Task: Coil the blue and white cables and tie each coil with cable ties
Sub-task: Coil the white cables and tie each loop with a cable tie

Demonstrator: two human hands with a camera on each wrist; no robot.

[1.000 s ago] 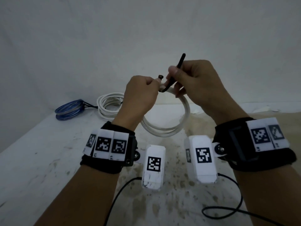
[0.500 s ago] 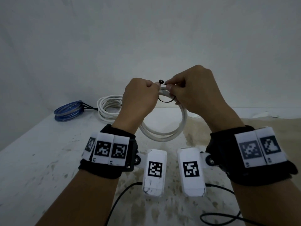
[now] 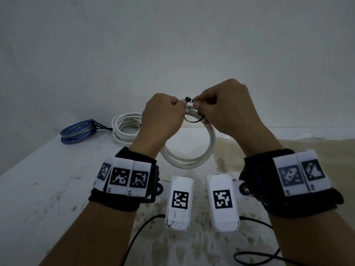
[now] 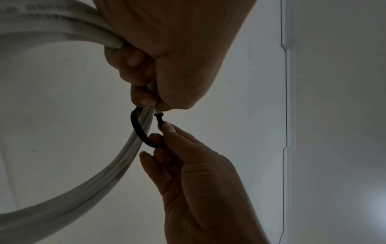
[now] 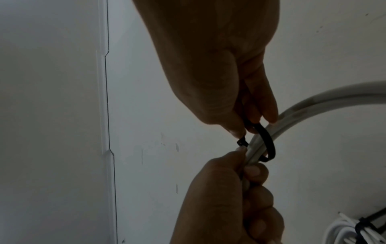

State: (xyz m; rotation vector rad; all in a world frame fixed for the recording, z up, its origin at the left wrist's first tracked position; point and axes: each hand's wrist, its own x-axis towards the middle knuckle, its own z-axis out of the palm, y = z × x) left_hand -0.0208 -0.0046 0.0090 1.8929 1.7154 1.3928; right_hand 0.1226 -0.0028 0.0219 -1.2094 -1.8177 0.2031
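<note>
A white cable coil (image 3: 192,160) hangs in the air in front of me. My left hand (image 3: 178,104) grips its top strands, thumb and fingers curled round them. A black cable tie (image 3: 192,121) loops loosely round the strands, and its small square head (image 3: 187,98) stands up between my hands. My right hand (image 3: 197,108) pinches the tie right beside the head. The left wrist view shows the cable tie (image 4: 140,130) encircling the white cable coil (image 4: 62,189). In the right wrist view the cable tie (image 5: 268,142) arcs over the white cable coil (image 5: 313,105).
On the white table (image 3: 48,189), at the back left, lie a blue cable coil (image 3: 76,131) and a second white coil (image 3: 124,127). That second white coil (image 5: 346,231) carries a black tie. Thin black wrist-camera leads (image 3: 255,260) trail near me.
One second ago the tie's tail stuck up from my right hand. It is now bent round the strands into a loop, tail at the head. Both hands have sunk slightly.
</note>
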